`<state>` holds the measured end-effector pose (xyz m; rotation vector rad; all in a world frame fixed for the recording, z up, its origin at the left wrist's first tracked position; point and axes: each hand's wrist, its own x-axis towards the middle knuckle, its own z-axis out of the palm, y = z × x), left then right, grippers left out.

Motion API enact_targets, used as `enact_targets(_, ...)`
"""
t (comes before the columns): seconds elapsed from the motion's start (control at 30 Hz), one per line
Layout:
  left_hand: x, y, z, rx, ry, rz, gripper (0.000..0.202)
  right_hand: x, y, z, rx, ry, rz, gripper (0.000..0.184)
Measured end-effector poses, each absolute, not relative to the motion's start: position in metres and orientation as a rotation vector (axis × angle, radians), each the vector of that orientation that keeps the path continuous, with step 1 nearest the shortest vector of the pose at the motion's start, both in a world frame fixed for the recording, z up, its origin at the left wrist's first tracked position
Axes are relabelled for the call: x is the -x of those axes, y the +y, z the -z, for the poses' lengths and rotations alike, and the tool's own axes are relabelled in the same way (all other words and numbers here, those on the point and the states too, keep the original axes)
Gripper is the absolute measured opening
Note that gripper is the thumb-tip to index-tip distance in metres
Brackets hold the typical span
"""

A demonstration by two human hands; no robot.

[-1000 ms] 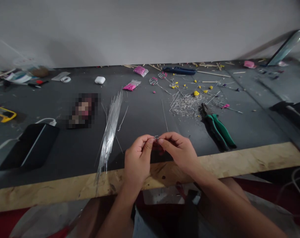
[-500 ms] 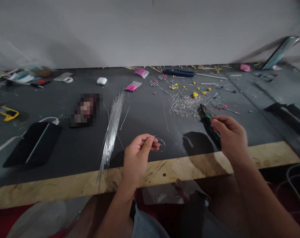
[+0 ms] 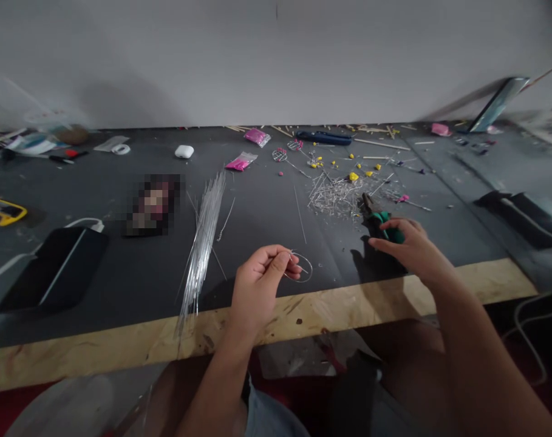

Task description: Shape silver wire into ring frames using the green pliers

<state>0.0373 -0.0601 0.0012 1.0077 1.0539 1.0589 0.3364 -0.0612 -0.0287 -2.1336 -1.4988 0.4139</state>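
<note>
My left hand [image 3: 260,273] pinches a thin silver wire [image 3: 311,270] bent into a round loop; the loop sticks out to the right of the fingertips. My right hand [image 3: 407,246] is over the green-handled pliers [image 3: 384,220], thumb and fingers spread apart around the handles. Whether the fingers touch the handles I cannot tell. The pliers' dark jaws point away from me, beside a pile of short wire bits [image 3: 333,194]. Left of my left hand lies a bundle of long straight wires [image 3: 205,233].
Farther back lie pink bead bags [image 3: 241,162], yellow bits [image 3: 353,176], wire pieces with round heads [image 3: 280,155] and a dark blue tool [image 3: 323,138]. On the left are a phone-like blurred item [image 3: 152,206], a black case [image 3: 52,267] and a yellow cutter [image 3: 6,211]. A wooden edge [image 3: 321,312] borders the table.
My right hand has opened from a pinch and come down over the pliers' handles. My left hand still holds the wire loop, shifted slightly right. The view has turned a little.
</note>
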Motion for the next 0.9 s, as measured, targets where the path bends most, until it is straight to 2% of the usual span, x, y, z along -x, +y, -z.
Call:
enact_targets(0.13,-0.035,-0.060,-0.002,-1.028,1.094,-1.099,0.012,-0.352,-0.058,0.039,2.313,-1.549,-0.431,0.048)
enact_targets(0.3,-0.031,-0.059,0.001,-1.117,1.167,-1.145,0.011,-0.354,-0.057,0.039,2.336,-1.432,-0.472,0.045)
enact_targets(0.4,-0.029,-0.059,0.004,-1.203,1.283,-1.184,0.013,-0.348,-0.062,0.030,2.248,-1.193,-0.641,0.041)
enact_targets(0.6,-0.027,-0.058,0.010,-1.421,1.458,-1.311,0.015,-0.317,-0.092,0.014,1.764,-0.921,-1.174,0.021)
enact_targets(0.9,-0.030,-0.054,0.009,-1.969,1.524,-1.453,0.013,-0.253,-0.124,-0.032,1.492,-1.218,-1.793,0.045)
